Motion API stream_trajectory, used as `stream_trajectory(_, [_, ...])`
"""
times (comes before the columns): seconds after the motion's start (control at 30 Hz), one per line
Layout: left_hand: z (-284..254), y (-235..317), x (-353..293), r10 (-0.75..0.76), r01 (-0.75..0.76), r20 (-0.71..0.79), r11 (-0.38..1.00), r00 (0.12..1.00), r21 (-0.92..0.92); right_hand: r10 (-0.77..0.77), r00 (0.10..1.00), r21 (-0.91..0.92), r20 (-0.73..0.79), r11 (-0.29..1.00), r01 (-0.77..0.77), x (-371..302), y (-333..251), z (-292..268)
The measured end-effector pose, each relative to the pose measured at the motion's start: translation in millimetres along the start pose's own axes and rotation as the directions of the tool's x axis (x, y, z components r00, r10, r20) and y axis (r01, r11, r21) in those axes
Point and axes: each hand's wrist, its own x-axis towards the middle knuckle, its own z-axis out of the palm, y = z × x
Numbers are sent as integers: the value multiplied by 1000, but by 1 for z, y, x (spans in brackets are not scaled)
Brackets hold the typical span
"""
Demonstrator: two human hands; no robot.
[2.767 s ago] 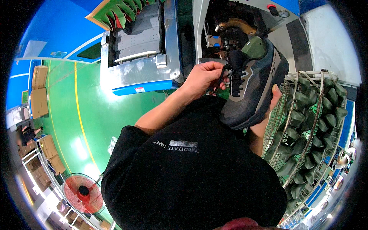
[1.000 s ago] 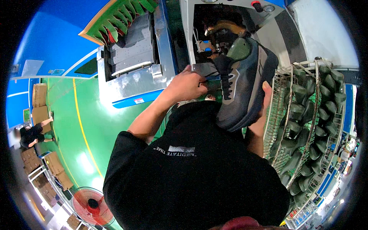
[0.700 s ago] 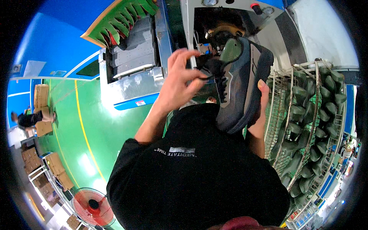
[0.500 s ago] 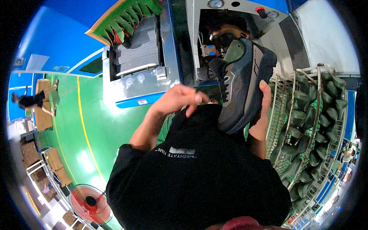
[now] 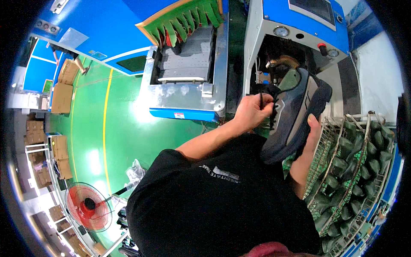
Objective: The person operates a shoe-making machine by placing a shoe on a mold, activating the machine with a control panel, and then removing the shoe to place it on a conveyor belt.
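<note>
A dark grey-blue sneaker (image 5: 293, 115) is held up on its side in front of me, its thick dark sole facing right and its black laces (image 5: 274, 112) facing left. My right hand (image 5: 311, 132) grips it from the sole side, with the thumb on the sole edge and the other fingers mostly hidden behind it. At the lacing, my left hand (image 5: 253, 112) is closed with the fingertips pinched on a black shoelace. Something green (image 5: 291, 80) shows at the shoe's collar; whether it is lining or a form inside cannot be made out.
A machine with a gauge (image 5: 281, 31) and an open bay stands behind the shoe. Left of it is a conveyor (image 5: 184, 64) under green curtain strips. A wire rack (image 5: 342, 171) of dark green shoe lasts stands close on my right. A red fan (image 5: 88, 207) is lower left.
My left hand has moved from beside the shoe onto its laces and closed there. The whole view has shifted, and the walking person at far left is now partly hidden behind the blue machine.
</note>
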Motion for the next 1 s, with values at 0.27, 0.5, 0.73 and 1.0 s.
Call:
stream_trajectory(0.27, [-38, 13, 28, -127, 521, 925, 849, 359, -86, 112, 943, 540, 313, 796, -274, -16, 30, 6])
stream_trajectory(0.5, [-9, 15, 11, -199, 186, 681, 978, 705, 93, 109, 982, 533, 153, 828, -175, -23, 35, -15])
stream_trajectory(0.73, [27, -35, 19, -256, 316, 284, 930, 924, -189, 283, 958, 568, 42, 782, -256, -9, 41, -33])
stream_trajectory(1.0, [30, -63, -23, -247, 289, 486, 957, 838, -11, 364, 918, 585, 160, 714, -385, 10, 28, -32])
